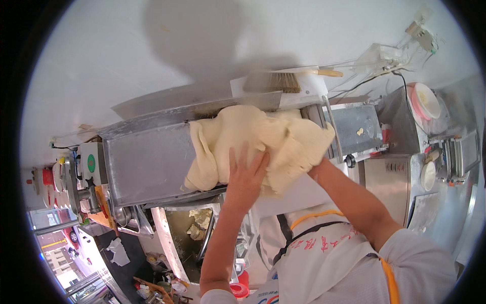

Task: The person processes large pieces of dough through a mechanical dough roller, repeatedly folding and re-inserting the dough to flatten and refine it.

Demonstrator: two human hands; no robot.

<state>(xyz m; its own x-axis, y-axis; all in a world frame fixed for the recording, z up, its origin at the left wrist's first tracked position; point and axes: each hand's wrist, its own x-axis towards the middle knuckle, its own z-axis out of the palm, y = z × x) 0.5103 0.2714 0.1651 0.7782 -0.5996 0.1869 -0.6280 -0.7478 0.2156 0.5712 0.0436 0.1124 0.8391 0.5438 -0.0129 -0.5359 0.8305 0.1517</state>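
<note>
Across the right part of a metal tray point(149, 162) lies a large, folded heap of pale dough point(238, 133). The left hand point(246, 171) rests on its near side with fingers spread, pressed against the surface rather than clasping it. At the dough's right end, the right hand point(316, 170) is mostly hidden behind a fold, so I cannot tell whether it grasps anything. Behind the tray is a brush point(284, 82) with dark bristles; off to the right stands a white bowl point(428, 100).
</note>
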